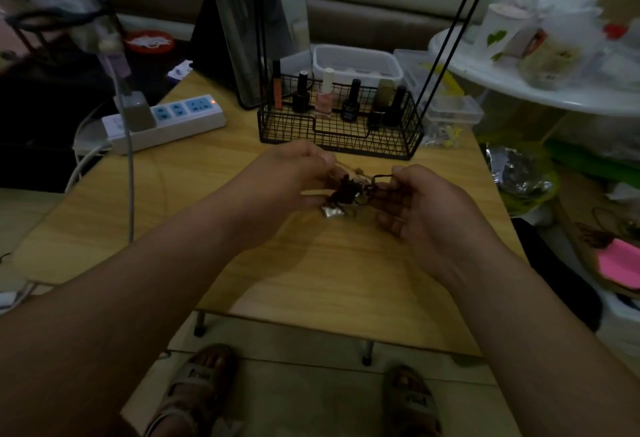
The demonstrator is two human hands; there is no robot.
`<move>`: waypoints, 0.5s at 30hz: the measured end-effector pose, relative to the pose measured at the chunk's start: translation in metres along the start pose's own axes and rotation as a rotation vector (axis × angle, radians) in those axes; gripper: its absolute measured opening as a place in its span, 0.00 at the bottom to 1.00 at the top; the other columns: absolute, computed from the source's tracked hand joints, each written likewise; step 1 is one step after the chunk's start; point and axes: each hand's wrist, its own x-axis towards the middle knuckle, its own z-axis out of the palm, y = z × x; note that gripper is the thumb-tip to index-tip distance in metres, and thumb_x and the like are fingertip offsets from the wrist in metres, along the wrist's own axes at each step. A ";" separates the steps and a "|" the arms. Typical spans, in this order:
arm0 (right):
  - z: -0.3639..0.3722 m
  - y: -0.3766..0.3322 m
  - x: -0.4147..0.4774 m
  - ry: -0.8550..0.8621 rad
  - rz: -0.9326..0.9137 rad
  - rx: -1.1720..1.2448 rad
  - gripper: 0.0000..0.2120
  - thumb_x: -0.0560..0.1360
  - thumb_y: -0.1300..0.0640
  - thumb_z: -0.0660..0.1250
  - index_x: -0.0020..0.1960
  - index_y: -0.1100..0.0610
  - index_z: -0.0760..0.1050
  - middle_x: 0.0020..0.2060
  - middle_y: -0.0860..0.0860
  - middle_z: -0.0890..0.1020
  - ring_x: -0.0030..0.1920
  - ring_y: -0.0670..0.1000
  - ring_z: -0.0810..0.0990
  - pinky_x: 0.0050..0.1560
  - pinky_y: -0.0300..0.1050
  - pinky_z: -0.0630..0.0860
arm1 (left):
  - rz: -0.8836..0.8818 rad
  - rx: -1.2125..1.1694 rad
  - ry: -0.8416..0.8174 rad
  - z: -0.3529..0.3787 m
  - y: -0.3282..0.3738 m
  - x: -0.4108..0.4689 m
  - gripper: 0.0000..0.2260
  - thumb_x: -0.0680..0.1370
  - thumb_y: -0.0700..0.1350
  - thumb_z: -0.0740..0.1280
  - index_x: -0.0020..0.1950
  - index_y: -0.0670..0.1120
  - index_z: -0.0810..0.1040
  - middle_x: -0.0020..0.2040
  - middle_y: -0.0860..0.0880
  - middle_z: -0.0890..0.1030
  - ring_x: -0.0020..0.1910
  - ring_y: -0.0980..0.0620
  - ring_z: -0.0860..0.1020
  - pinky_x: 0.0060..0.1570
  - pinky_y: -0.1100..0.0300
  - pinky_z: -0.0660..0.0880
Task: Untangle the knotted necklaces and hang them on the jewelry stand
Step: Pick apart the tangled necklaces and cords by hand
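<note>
A knotted clump of dark cord necklaces hangs between my two hands above the wooden table. A small silver pendant dangles below the clump. My left hand pinches thin strands at the clump's upper left. My right hand pinches a dark cord loop at the clump's right side, fingers curled. Thin black rods rise behind the wire basket, slanting up out of view; these look like part of the jewelry stand, its top cut off.
A black wire basket with several nail polish bottles stands just beyond my hands. A white power strip with a plugged charger lies at the table's left. Clear plastic boxes sit at the back right. My sandalled feet show below the table's near edge.
</note>
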 end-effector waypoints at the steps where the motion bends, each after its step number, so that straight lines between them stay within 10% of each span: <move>1: 0.000 0.000 0.000 0.002 -0.005 0.009 0.09 0.81 0.53 0.65 0.44 0.55 0.77 0.43 0.52 0.85 0.49 0.52 0.85 0.49 0.49 0.77 | 0.009 -0.114 -0.021 0.001 0.001 0.000 0.08 0.86 0.42 0.61 0.48 0.44 0.77 0.48 0.47 0.84 0.58 0.46 0.83 0.62 0.45 0.80; 5: 0.000 0.001 -0.001 -0.031 -0.052 -0.016 0.12 0.82 0.52 0.66 0.42 0.56 0.78 0.40 0.51 0.85 0.48 0.52 0.85 0.49 0.50 0.77 | 0.017 -0.203 -0.141 0.001 0.001 -0.001 0.06 0.83 0.41 0.62 0.46 0.46 0.73 0.39 0.49 0.76 0.51 0.44 0.77 0.56 0.48 0.77; 10: -0.002 0.000 -0.001 -0.022 -0.174 -0.112 0.13 0.83 0.52 0.65 0.43 0.56 0.79 0.39 0.52 0.83 0.46 0.52 0.82 0.49 0.49 0.77 | 0.011 0.324 -0.124 0.003 0.003 -0.006 0.08 0.81 0.38 0.68 0.59 0.45 0.79 0.43 0.46 0.83 0.45 0.53 0.82 0.46 0.61 0.79; 15: -0.003 0.004 -0.003 -0.042 -0.242 -0.241 0.11 0.83 0.50 0.66 0.45 0.55 0.79 0.39 0.49 0.83 0.46 0.49 0.82 0.52 0.50 0.77 | 0.135 0.586 -0.089 0.006 0.001 -0.008 0.04 0.82 0.47 0.70 0.51 0.51 0.84 0.44 0.50 0.86 0.42 0.56 0.84 0.45 0.59 0.79</move>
